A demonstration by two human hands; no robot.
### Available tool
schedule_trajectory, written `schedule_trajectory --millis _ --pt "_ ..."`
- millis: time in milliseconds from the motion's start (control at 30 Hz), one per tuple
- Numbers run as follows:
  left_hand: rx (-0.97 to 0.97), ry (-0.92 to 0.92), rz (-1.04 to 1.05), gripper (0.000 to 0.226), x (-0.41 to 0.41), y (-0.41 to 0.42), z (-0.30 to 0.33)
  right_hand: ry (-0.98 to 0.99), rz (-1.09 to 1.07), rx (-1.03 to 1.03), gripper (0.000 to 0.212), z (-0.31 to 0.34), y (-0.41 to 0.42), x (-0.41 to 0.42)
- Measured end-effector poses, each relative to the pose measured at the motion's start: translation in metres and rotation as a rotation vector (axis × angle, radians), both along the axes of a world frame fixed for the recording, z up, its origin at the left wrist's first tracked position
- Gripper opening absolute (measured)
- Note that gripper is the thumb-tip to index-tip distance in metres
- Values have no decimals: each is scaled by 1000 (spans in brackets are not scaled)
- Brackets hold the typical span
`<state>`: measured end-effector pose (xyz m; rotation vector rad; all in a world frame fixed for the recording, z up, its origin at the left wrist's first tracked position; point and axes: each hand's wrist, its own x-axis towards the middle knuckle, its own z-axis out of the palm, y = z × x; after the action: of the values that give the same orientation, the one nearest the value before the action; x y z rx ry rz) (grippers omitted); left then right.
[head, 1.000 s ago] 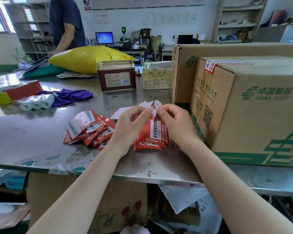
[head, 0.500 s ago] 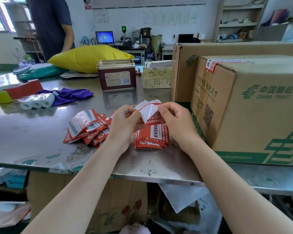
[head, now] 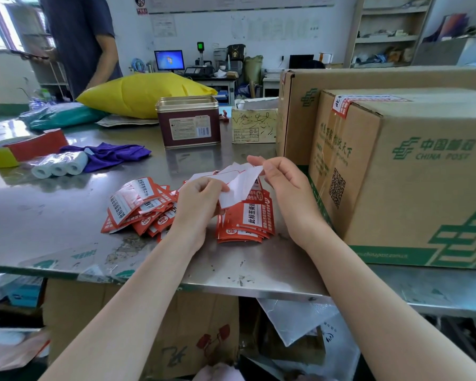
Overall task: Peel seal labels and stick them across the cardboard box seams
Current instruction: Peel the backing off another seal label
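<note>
Pinching one white seal label (head: 238, 185) between them, left hand (head: 197, 200) and right hand (head: 282, 185) hover near the desk's (head: 52, 215) front edge.

Over the bench's (head: 52, 215) near edge, the left hand (head: 197, 200) and right hand (head: 287, 188) are pinching a white label sheet (head: 238, 187) between them. Red seal labels (head: 248, 221) are lying beneath, beside a cardboard box (head: 412, 171).

Red-and-white seal labels (head: 242, 218), brown green-printed cardboard box (head: 412, 171), yellow bag (head: 146, 92), seemingly purple cloth (head: 113, 155).
</note>
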<state>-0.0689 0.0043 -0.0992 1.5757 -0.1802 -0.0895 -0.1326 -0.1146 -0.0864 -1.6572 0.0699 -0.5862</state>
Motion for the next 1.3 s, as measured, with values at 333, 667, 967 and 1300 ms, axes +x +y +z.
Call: schedule_trajectory --millis 333,667,967,1300 --pt "-12 -5 37 22 5 3 -4 5 -160 34 27 -1 -4 2" --pt "-25 -53 -102 28 -6 3 1 177 -19 -238 33 -5 -3 3" --pt "-96 -67 -18 34 -1 4 0 184 -57 -333 11 -9 -2 5" --pt "-145 -18 34 16 0 3 2 52 -111 -114 8 -5 -6 3"
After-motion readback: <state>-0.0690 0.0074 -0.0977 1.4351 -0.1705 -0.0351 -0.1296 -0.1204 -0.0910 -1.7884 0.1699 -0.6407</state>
